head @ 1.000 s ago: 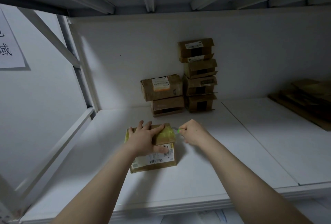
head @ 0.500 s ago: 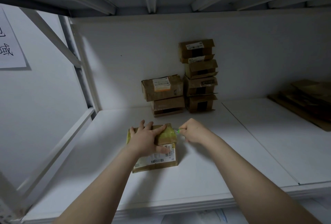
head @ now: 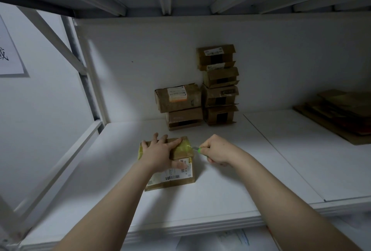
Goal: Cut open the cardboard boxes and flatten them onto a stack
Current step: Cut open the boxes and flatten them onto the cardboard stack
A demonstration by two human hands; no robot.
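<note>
On my far left a paper notice (head: 9,56) hangs on the wall, cut off by the frame edge, so I can read only part of one character. Moving in, the cardboard box (head: 176,176) sits on the white shelf (head: 220,196), near its front and left of centre. My left hand (head: 158,154) lies flat on its top, fingers straight and spread, thumb on the white shipping label. The hand hides much of the lid and any seam under it. Yellow-green tape wraps the box's far right corner.

Just right of that corner I see the cutter (head: 198,149): only a green tip and a short grey blade show, the rest buried in my right hand (head: 217,150), whose fingers are curled tight around it. I cannot tell whether the blade touches the box.

Behind, against the back wall, stand a pile of two boxes (head: 180,106) and, touching it, a pile of four (head: 219,84). At the far right lies the flattened cardboard (head: 337,114), dim and cut off by the frame.
</note>
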